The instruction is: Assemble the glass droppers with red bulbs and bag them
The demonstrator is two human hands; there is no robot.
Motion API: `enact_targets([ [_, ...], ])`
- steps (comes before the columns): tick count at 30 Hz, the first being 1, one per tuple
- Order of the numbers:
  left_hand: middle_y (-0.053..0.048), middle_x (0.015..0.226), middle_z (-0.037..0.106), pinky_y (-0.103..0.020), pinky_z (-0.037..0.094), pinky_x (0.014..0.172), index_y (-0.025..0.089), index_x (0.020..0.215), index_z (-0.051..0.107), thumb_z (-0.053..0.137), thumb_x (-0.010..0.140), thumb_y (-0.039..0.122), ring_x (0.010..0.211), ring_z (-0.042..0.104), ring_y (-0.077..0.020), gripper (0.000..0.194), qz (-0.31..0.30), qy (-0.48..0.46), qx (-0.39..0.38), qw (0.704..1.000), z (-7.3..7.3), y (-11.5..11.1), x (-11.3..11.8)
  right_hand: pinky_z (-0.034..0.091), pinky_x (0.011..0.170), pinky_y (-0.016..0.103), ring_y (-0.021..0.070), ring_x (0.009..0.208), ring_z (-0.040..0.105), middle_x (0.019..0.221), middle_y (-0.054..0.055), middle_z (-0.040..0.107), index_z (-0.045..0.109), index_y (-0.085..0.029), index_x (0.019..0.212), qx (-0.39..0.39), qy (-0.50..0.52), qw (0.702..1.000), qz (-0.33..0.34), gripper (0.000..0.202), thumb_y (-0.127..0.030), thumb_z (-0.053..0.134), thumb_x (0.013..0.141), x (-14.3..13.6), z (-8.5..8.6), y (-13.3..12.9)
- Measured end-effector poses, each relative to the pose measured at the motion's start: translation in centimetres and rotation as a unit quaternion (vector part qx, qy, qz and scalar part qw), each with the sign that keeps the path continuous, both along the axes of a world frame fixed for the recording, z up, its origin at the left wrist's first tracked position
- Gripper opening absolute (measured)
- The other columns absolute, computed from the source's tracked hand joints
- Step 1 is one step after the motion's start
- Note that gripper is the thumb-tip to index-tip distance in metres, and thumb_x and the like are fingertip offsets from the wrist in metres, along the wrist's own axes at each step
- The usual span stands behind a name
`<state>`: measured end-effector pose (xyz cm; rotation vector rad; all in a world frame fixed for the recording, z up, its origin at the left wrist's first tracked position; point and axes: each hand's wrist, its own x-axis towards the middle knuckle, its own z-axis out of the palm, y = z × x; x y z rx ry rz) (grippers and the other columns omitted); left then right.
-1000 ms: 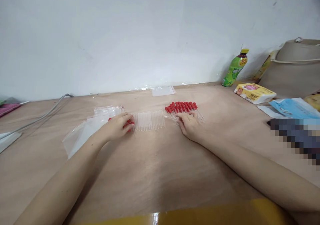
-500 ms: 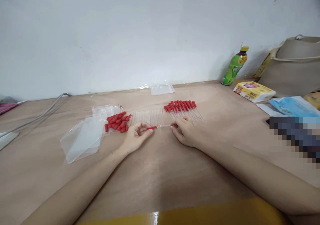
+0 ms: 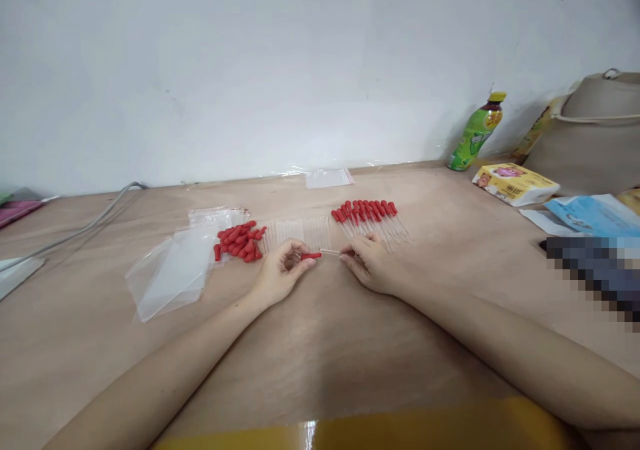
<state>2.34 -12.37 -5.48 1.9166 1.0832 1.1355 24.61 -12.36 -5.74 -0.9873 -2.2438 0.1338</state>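
Observation:
Between its fingertips my left hand (image 3: pixel 283 270) pinches a red rubber bulb (image 3: pixel 311 255), its open end facing right. My right hand (image 3: pixel 367 263) holds a thin clear tube (image 3: pixel 330 252) whose left end is at the bulb's mouth; whether they touch I cannot tell. A pile of red bulbs (image 3: pixel 240 240) lies left of my left hand. Behind both hands, clear tubes (image 3: pixel 300 231) lie side by side in a row. Several tubes with red bulbs on them (image 3: pixel 365 211) lie behind my right hand.
Clear plastic bags (image 3: pixel 175 270) lie at the left, near a grey cable (image 3: pixel 100 218). Another bag (image 3: pixel 329 179) is by the wall. At the right are a green bottle (image 3: pixel 475 133), a yellow tissue pack (image 3: pixel 515 183), a blue packet (image 3: pixel 593 215) and a grey bag (image 3: pixel 590 150).
The tube and the red bulb have come closer together, end to end. More of the bulb shows beyond my left fingertips. The whole view has shifted slightly.

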Motion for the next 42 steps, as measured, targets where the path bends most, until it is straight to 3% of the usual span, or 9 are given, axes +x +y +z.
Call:
enact_targets([
  [5,-0.006,0.091,0.064,-0.032,0.048,0.077,0.018,0.097,0.059,0.061,0.076,0.029,0.084,0.061,-0.0172,0.023,0.015,0.025,0.040,0.999,-0.1,0.2,-0.2,0.028,0.077,0.031,0.0133,0.071,0.053,0.079,0.003,0.060,0.051,-0.018,0.084,-0.002,-0.005,1.000,0.013,0.017,-0.028,0.038,0.088,0.0,0.2,-0.1],
  [11,-0.006,0.108,0.061,-0.035,0.044,0.088,0.021,0.098,0.064,0.056,0.081,0.028,0.098,0.057,-0.0180,0.020,0.006,0.122,0.108,0.987,0.7,-0.1,-0.1,0.027,0.075,0.030,0.0132,0.072,0.052,0.078,0.002,0.059,0.052,-0.017,0.083,0.021,-0.024,0.999,0.018,0.016,-0.026,0.040,0.088,0.1,0.3,0.0],
  [25,-0.004,0.087,0.066,-0.026,0.049,0.071,0.019,0.091,0.067,0.055,0.082,0.022,0.078,0.061,-0.0134,0.015,-0.058,0.138,0.147,0.978,0.8,-0.5,0.1,0.023,0.079,0.033,0.0108,0.072,0.053,0.078,0.000,0.062,0.061,-0.020,0.084,0.082,-0.018,0.995,0.055,0.015,-0.023,0.047,0.086,0.6,0.1,1.1],
  [33,-0.005,0.084,0.066,-0.029,0.049,0.070,0.019,0.094,0.066,0.054,0.083,0.023,0.076,0.060,-0.0154,0.017,-0.023,0.132,0.160,0.978,0.6,-0.2,0.1,0.035,0.066,0.029,0.0134,0.067,0.048,0.073,0.004,0.059,0.060,-0.017,0.096,0.192,-0.017,0.979,0.068,0.022,-0.015,0.043,0.083,0.2,0.3,1.2],
  [39,-0.005,0.093,0.066,-0.027,0.049,0.076,0.020,0.100,0.064,0.053,0.083,0.019,0.084,0.061,-0.0141,0.020,-0.043,0.119,0.182,0.975,0.9,-0.6,0.2,0.039,0.088,0.035,0.0131,0.076,0.053,0.084,0.005,0.061,0.054,-0.015,0.104,0.255,-0.049,0.960,0.106,0.034,-0.002,0.035,0.079,0.2,0.2,1.3],
  [42,-0.004,0.093,0.065,-0.025,0.049,0.073,0.020,0.103,0.063,0.052,0.084,0.018,0.082,0.061,-0.0131,0.022,-0.042,0.116,0.193,0.973,0.9,-0.7,0.2,0.041,0.084,0.032,0.0128,0.070,0.053,0.078,0.004,0.060,0.054,-0.015,0.102,0.282,-0.068,0.952,0.094,0.033,-0.003,0.034,0.079,0.2,0.3,1.2],
])
